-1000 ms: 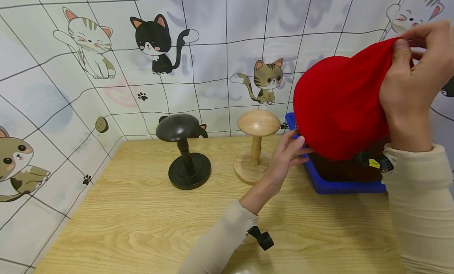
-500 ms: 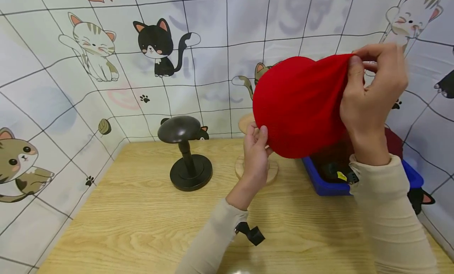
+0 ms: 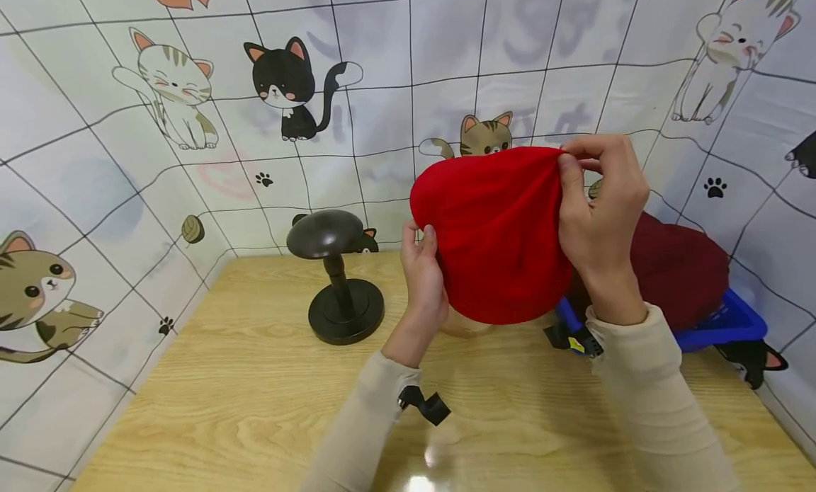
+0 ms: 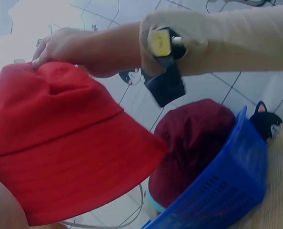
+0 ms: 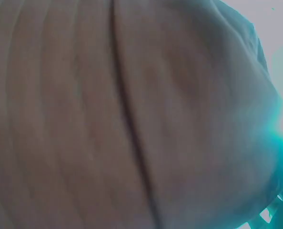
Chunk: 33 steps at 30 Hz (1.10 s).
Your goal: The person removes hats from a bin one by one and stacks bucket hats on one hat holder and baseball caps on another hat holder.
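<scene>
A red bucket hat (image 3: 497, 237) is held up in front of me over the table, its crown toward the right hand. My right hand (image 3: 605, 216) pinches the top of the crown between thumb and fingers. At the hat's left edge my left hand (image 3: 423, 279) grips the brim, thumb on the near side; its other fingers are partly hidden. Behind the hat stands a wooden hat stand (image 3: 468, 329), hidden except for a bit of its base. Stitched rows of the brim show in the left wrist view. Blurred, stitched fabric (image 5: 132, 119) fills most of the right wrist view.
A black hat stand (image 3: 338, 287) with a domed top stands left of the hands. At the right, a blue plastic basket (image 3: 742, 329) holds a dark red hat (image 3: 685, 272). A cat-patterned wall covering (image 3: 382, 110) rises behind the wooden table (image 3: 255, 393).
The right hand has carried the red bucket hat left and down from over the basket. The left hand has moved left and taken hold of the brim. The hat now covers the wooden stand.
</scene>
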Available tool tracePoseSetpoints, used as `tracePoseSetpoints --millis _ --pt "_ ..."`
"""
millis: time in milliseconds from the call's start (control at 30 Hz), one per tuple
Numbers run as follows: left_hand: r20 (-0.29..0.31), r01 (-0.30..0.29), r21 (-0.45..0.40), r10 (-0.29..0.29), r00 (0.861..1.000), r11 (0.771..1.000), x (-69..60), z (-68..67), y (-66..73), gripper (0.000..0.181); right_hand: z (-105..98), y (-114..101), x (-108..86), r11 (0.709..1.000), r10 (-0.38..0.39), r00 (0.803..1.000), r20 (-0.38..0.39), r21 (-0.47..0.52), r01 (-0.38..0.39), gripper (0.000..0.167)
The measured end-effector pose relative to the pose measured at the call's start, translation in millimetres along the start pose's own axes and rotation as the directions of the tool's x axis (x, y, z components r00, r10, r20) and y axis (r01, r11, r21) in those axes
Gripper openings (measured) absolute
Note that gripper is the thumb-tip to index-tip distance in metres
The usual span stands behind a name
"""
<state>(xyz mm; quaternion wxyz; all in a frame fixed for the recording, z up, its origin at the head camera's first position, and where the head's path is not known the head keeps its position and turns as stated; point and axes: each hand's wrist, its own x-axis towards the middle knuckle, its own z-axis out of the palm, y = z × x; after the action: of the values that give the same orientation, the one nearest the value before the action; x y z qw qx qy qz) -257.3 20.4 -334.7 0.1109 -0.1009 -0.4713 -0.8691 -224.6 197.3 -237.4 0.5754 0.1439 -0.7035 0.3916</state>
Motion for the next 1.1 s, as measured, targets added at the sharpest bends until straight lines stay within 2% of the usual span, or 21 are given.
tracePoseSetpoints --millis 267,400,533,567,633,667,700,767,833,967,1000,1033,1067,1100 --pt "-0.006 -0.019 -0.005 0.019 1.0 1.0 7.8 -19.7 7.3 0.006 3.4 5.5 -22.2 0.995 0.053 0.991 0.126 0.082 -0.064 0.019" --pt "0.031 -0.049 -0.033 0.05 0.998 0.998 11.3 -25.9 12.9 0.007 0.5 9.1 -28.1 0.986 0.049 0.976 0.21 0.143 -0.08 0.017" --pt "0.056 -0.088 -0.057 0.092 0.994 0.994 14.5 -31.0 15.3 0.009 -3.7 17.1 -30.3 0.936 0.076 0.955 0.286 0.309 -0.167 0.021" --pt "0.057 -0.094 -0.055 0.097 0.994 0.994 15.1 -32.3 15.4 0.01 -4.4 19.9 -30.3 0.918 0.106 0.946 0.306 0.335 -0.211 0.022" --pt "0.053 -0.1 -0.051 0.103 0.993 0.994 15.6 -34.5 15.4 0.01 -5.0 27.3 -31.4 0.892 0.231 0.913 0.336 0.301 -0.336 0.023" --pt "0.051 -0.098 -0.05 0.1 0.994 0.994 15.6 -35.2 15.4 0.01 -5.4 31.6 -32.8 0.879 0.31 0.884 0.351 0.249 -0.407 0.023" --pt "0.048 -0.096 -0.049 0.098 0.994 0.994 15.7 -35.9 15.1 0.01 -6.1 36.2 -34.2 0.863 0.389 0.845 0.367 0.175 -0.473 0.022" --pt "0.046 -0.089 -0.048 0.091 0.995 0.995 15.5 -37.0 14.4 0.01 -7.0 45.8 -38.4 0.808 0.524 0.745 0.413 0.037 -0.588 0.026" --pt "0.043 -0.082 -0.043 0.084 0.995 0.996 16.2 -38.5 13.6 0.01 -7.1 54.7 -43.1 0.749 0.609 0.634 0.475 -0.082 -0.658 0.038" --pt "0.03 -0.076 -0.023 0.076 0.997 0.997 18.3 -43.8 12.7 0.012 -2.0 64.9 -49.1 0.647 0.642 0.402 0.653 -0.182 -0.74 0.062" --pt "0.024 -0.074 -0.019 0.074 0.997 0.997 18.8 -45.5 12.5 0.013 -0.6 65.9 -49.9 0.629 0.637 0.351 0.686 -0.199 -0.752 0.066" --pt "0.02 -0.071 -0.019 0.071 0.997 0.997 19.1 -47.1 12.6 0.014 0.8 66.3 -50.5 0.609 0.631 0.306 0.713 -0.211 -0.765 0.068" --pt "0.015 -0.068 -0.02 0.068 0.998 0.997 19.2 -48.6 12.7 0.013 1.7 66.4 -51.2 0.597 0.625 0.272 0.732 -0.223 -0.771 0.07" --pt "0.012 -0.067 -0.021 0.067 0.998 0.998 19.6 -49.9 12.7 0.013 2.2 66.2 -51.5 0.589 0.617 0.247 0.747 -0.23 -0.774 0.07"
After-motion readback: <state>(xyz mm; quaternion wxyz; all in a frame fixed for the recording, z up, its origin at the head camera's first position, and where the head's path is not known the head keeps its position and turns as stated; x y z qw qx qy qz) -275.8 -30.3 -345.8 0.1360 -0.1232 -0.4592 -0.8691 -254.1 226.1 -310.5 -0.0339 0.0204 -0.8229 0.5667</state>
